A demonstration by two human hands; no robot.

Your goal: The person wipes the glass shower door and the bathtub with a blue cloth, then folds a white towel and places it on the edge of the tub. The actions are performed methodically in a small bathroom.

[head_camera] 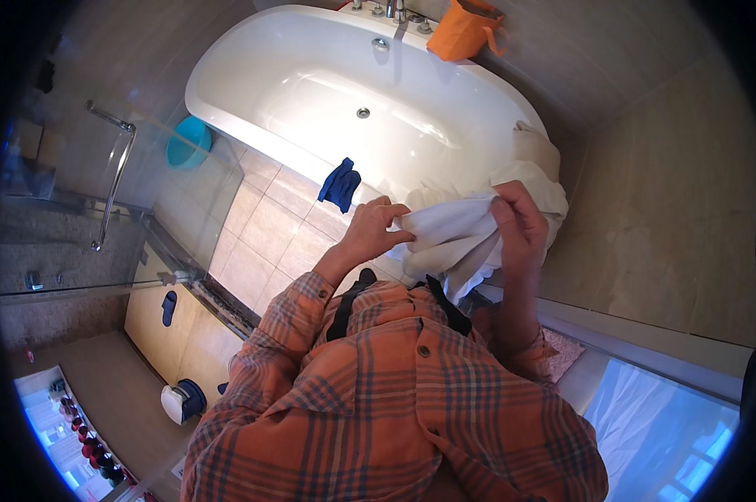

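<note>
My left hand (373, 231) pinches one edge of a white cloth (450, 223) between thumb and fingers. Gripping the same cloth farther right is my right hand (521, 219), so that its upper edge is stretched between the two hands. The cloth's lower folds hang in front of my body. Behind it, more off-white fabric (535, 182) lies draped over the right end of the bathtub's rim. A dark blue cloth (340, 185) hangs over the tub's near rim, left of my left hand.
The white bathtub (265, 94) stands ahead, with an orange bag (459, 31) on its far rim near the taps. A turquoise basin (190, 143) is left of it, behind a glass panel with a metal handle (122, 169). A dark slipper (169, 309) lies at lower left.
</note>
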